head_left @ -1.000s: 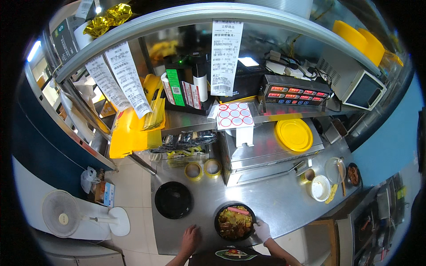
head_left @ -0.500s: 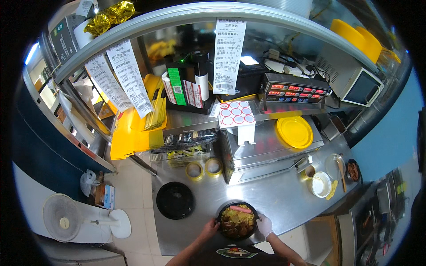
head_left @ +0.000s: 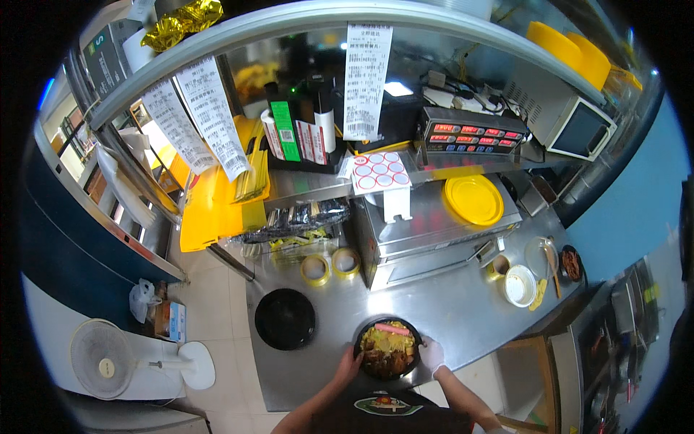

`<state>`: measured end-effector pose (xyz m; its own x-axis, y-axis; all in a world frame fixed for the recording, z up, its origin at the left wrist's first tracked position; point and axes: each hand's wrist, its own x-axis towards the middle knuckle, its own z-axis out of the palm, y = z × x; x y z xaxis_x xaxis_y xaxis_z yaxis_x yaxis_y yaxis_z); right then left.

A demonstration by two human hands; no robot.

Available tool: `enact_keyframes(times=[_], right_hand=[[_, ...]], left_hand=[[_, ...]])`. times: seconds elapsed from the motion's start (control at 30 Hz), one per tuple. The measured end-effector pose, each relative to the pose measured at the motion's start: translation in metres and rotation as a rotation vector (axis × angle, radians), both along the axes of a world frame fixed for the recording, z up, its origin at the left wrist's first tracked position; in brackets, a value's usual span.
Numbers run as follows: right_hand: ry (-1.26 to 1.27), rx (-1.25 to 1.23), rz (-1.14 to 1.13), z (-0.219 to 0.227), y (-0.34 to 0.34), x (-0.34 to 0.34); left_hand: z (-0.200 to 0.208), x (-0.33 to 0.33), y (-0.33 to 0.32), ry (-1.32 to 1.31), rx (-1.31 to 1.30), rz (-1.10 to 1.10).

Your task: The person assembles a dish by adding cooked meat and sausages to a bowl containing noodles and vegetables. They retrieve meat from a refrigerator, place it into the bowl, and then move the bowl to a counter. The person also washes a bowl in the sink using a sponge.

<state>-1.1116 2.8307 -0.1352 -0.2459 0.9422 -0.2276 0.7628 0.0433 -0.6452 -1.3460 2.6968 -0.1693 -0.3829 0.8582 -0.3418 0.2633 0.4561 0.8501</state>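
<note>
Lower centre: left hand (head_left: 348,365) and gloved right hand (head_left: 431,354) held black bowl (head_left: 361,336) of food (head_left: 389,352), fingers curled at opposite sides. Fingertips seemed partly hidden.

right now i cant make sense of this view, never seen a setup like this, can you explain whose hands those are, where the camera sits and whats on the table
There is no machine here: these are a person's own hands. The camera is worn on that person's head and looks down; its very wide lens makes straight edges look curved.

The bare left hand and the white-gloved right hand hold a black bowl of food from opposite sides, near the table's front edge. A pink strip lies on the food.

Also on the metal table are a second black bowl to the left, two rolls of tape behind it, and a white tub to the right.
</note>
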Motion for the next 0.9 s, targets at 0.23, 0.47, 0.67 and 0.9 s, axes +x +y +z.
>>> enact_keyframes(times=[0.23, 0.47, 0.67, 0.9], right_hand=[[-0.035, -0.086, 0.073, -0.023, 0.034, -0.012], [0.109, 0.013, -0.106, -0.044, 0.005, 0.027], [0.314, -0.137, -0.487, 0.002, -0.042, 0.076], [0.307, 0.096, -0.899, 0.121, -0.177, 0.219]], left_hand=[[-0.029, -0.015, 0.039, -0.005, 0.150, -0.050], [-0.025, 0.019, 0.060, -0.155, 0.212, -0.051], [-0.003, 0.057, 0.098, -1.005, -0.047, 0.079], [0.080, 0.232, 0.080, -1.405, -0.539, -0.390]])
